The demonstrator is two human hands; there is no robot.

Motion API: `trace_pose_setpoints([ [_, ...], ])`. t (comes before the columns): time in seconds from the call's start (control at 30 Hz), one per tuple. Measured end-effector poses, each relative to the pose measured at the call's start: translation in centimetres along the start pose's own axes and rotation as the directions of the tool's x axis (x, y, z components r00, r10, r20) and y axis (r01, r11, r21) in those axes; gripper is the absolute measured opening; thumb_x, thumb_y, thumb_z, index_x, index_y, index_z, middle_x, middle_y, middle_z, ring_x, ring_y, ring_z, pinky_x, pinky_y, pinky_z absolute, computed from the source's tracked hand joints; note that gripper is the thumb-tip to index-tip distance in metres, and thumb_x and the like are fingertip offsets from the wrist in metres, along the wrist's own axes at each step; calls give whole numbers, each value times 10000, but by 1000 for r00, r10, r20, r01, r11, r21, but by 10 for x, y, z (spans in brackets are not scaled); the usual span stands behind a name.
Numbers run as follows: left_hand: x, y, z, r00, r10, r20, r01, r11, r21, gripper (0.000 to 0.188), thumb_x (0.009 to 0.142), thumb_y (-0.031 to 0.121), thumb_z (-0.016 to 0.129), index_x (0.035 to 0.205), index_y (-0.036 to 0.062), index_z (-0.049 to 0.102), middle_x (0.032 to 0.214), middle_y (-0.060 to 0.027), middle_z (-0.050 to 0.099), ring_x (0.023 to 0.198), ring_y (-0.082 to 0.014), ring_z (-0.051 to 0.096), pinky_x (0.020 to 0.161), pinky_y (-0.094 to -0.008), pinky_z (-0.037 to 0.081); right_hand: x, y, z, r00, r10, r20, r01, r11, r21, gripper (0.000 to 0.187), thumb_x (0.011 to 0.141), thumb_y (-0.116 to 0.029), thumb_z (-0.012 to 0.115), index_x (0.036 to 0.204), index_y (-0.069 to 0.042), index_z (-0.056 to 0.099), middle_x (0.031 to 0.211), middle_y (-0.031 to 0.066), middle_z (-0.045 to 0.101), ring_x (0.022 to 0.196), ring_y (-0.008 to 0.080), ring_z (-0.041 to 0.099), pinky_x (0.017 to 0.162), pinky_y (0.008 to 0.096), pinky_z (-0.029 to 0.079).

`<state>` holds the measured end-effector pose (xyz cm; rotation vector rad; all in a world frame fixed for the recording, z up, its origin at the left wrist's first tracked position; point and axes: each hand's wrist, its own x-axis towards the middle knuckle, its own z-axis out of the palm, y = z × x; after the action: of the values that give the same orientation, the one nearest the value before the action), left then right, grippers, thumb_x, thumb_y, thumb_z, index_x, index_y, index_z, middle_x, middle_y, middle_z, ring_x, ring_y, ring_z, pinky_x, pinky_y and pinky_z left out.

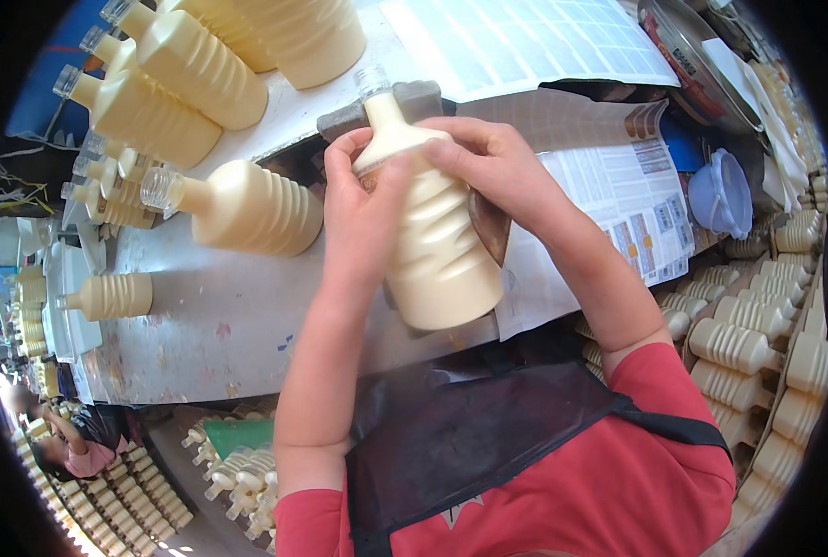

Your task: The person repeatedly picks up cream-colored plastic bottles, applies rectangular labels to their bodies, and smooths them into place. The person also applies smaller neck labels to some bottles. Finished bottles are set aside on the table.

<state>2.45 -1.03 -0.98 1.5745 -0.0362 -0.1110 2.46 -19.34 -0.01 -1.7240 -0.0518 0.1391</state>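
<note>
A cream ribbed plastic bottle (pixel 442 251) with a clear threaded neck lies tilted in front of me, neck pointing away. My left hand (pixel 363 200) grips its left shoulder, thumb pressed on the upper body. From the right side my right hand (pixel 493 162) holds the same shoulder, its thumb close to the left one. A brown label (pixel 369 176) shows at the bottle's upper left, partly under my left fingers. Below my right hand, a dark brown pointed piece (pixel 490 227) stands out along the bottle's right side; I cannot tell whether it joins the label.
A grey block (pixel 340 119) sits behind the bottle. Another cream bottle (pixel 256 209) lies left of my hands, with several more standing beyond. Printed label sheets (pixel 609 200) cover the table's right side. A lavender bucket (pixel 720 193) hangs off that edge. Stacked bottles (pixel 734 348) fill the right; a person (pixel 80 441) is at lower left.
</note>
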Motion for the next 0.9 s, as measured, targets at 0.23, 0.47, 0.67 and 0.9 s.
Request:
trace_pose_setpoints([
  [0.23, 1, -1, -2, 999, -2, 41, 3, 1000, -13, 579, 974, 325, 680, 1383, -2, 434, 1308, -181, 567, 1179, -219, 579, 1008, -352, 485, 8, -3, -11, 998, 49, 30, -51, 997, 55, 362, 997, -258, 648, 1215, 19, 730, 964, 7, 662, 864, 74, 591, 777, 245, 486],
  [0.47, 3, -6, -4, 908, 417, -46, -369, 845, 386, 414, 925, 258, 714, 1244, 24, 592, 1208, -154, 607, 1082, -291, 621, 990, -388, 501, -8, -13, -12, 928, -348, -133, 276, 881, -383, 250, 871, -202, 738, 1092, -95, 785, 903, 90, 683, 815, 239, 680, 754, 338, 542],
  [0.67, 0, 28, 2, 870, 487, 75, -465, 761, 453, 157, 886, 111, 721, 1027, 41, 730, 1113, -129, 642, 1014, -279, 630, 854, -375, 540, -20, -19, 3, 863, -487, -135, 378, 800, -466, 163, 856, -67, 761, 1016, -47, 789, 965, 32, 677, 651, 68, 553, 566, 213, 437],
  [0.9, 6, 37, -10, 838, 488, 244, -530, 624, 575, 170, 911, 79, 740, 1077, 47, 749, 1096, -105, 654, 997, -232, 634, 818, -327, 520, -14, -27, 3, 936, -283, -208, 195, 912, -361, 104, 832, -82, 759, 914, -18, 753, 889, 13, 656, 623, 53, 515, 566, 231, 431],
])
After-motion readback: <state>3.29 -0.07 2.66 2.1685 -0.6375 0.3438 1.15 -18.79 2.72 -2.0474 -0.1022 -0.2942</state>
